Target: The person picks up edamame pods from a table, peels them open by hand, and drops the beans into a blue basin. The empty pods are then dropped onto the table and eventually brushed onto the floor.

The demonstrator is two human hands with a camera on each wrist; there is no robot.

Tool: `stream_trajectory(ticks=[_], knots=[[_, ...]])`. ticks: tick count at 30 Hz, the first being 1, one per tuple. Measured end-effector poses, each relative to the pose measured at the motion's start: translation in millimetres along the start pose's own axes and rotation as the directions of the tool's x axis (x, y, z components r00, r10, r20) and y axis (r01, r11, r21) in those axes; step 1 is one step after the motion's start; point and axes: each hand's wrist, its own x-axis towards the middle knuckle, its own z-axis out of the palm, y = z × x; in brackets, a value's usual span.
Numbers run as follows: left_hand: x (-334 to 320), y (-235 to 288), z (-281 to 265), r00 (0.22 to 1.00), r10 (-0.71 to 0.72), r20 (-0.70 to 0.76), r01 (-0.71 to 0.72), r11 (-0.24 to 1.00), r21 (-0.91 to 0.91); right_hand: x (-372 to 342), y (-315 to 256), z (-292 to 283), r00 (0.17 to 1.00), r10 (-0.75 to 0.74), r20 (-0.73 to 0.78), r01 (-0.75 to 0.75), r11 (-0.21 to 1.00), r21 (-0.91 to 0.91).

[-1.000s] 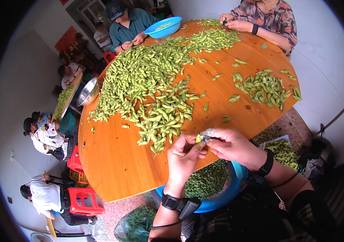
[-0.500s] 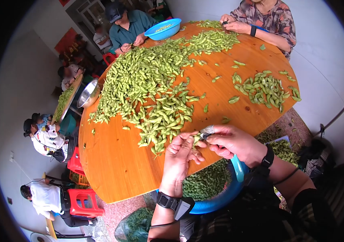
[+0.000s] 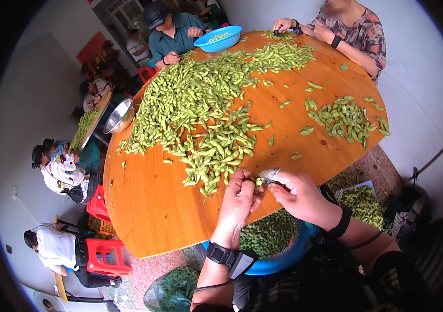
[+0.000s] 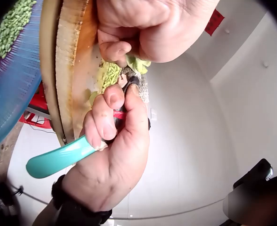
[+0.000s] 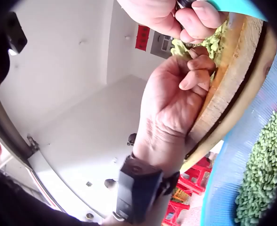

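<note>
At the near table edge my left hand (image 3: 237, 200) pinches a green soybean pod (image 3: 259, 182), its other fingers curled in. My right hand (image 3: 302, 197) meets it from the right, with a grey wrap (image 3: 269, 174) round its forefinger. In the left wrist view the right fingers curl round a tool with a curved teal handle (image 4: 63, 157) and a red band; its working end is hidden. The pod (image 4: 139, 65) shows pale and crumpled between both hands. Just below them sits a blue mesh basin (image 3: 263, 268) of shelled green beans (image 3: 268, 236).
A large pod pile (image 3: 195, 93) covers much of the wooden table (image 3: 148, 218), with a smaller heap (image 3: 348, 119) at right. A blue bowl (image 3: 219, 39) and a steel bowl (image 3: 119, 117) stand at the rim. Two people sit across; a red stool (image 3: 108, 257) is at left.
My left fingers, looser half a second ago, have curled in at the pod. The teal handle no longer shows in the head view. The person across at right has moved their hands apart.
</note>
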Motion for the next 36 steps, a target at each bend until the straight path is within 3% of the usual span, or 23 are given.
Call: stream_trajectory(ticks=[2,6,9,11,13,15,16,17,18,19,21,22,23,25,26,27,29,30,32,36], knots=[[1,-3,-2,0.999,-0.016,-0.037,0.016,1.000,-0.017,1,2,3,1.000,0.027,0.001,-0.027,0.997,0.066],[-1,0,-2,1.000,0.015,-0.024,-0.018,0.991,-0.135,5,-2,4,0.998,0.055,-0.020,-0.054,0.998,0.019],[-4,4,2,0.999,0.016,0.037,-0.009,0.984,-0.176,6,-5,4,0.996,-0.059,-0.064,0.058,0.998,-0.003],[-4,-5,2,0.984,0.165,0.068,-0.166,0.986,0.005,4,-10,3,1.000,0.013,-0.016,-0.013,0.999,-0.030],[-7,-5,3,0.986,0.151,0.073,-0.154,0.988,0.030,2,-7,5,0.999,0.026,-0.027,-0.025,0.999,0.039],[-12,-3,7,0.991,0.107,-0.080,-0.104,0.994,0.041,1,-1,7,0.999,0.036,-0.039,-0.032,0.993,0.110],[-11,-8,5,0.983,0.175,-0.062,-0.160,0.968,0.191,1,5,7,0.995,0.095,-0.036,-0.087,0.980,0.177],[-12,-15,2,0.970,0.239,-0.035,-0.214,0.918,0.335,1,7,5,0.988,0.152,-0.027,-0.141,0.960,0.243],[-18,-13,4,0.955,0.288,-0.068,-0.189,0.772,0.607,3,5,-1,0.977,0.214,-0.021,-0.193,0.916,0.353],[-26,-10,6,0.955,0.290,-0.069,-0.190,0.770,0.609,6,4,-10,0.973,0.214,-0.090,-0.181,0.943,0.280],[-48,1,12,0.899,0.420,0.122,-0.305,0.402,0.863,12,15,-32,0.953,0.217,-0.209,-0.136,0.929,0.345],[-60,11,20,0.958,0.278,0.067,-0.199,0.479,0.855,16,21,-48,0.935,0.262,-0.238,-0.189,0.938,0.292],[-61,13,21,0.959,0.276,0.067,-0.197,0.474,0.858,19,27,-64,0.914,0.303,-0.268,-0.242,0.941,0.238],[-58,18,23,0.777,0.492,0.392,-0.389,-0.115,0.914,22,38,-87,0.875,0.420,-0.240,-0.326,0.879,0.348],[-54,24,27,0.808,0.501,0.310,-0.232,-0.213,0.949,21,40,-91,0.882,0.419,-0.215,-0.328,0.875,0.357],[-40,27,24,0.807,0.502,0.309,-0.229,-0.215,0.949,21,40,-94,0.889,0.418,-0.189,-0.331,0.870,0.365],[-2,26,6,0.828,0.548,0.122,-0.084,-0.093,0.992,21,36,-89,0.886,0.419,-0.196,-0.347,0.883,0.316],[16,24,0,0.828,0.547,0.124,-0.085,-0.097,0.992,21,35,-87,0.884,0.418,-0.208,-0.361,0.894,0.265],[41,23,-7,0.822,0.570,-0.005,0.059,-0.075,0.995,19,34,-89,0.889,0.414,-0.198,-0.357,0.895,0.267],[46,30,-8,0.872,0.490,0.012,0.057,-0.125,0.991,17,37,-90,0.915,0.376,-0.149,-0.344,0.917,0.204]])
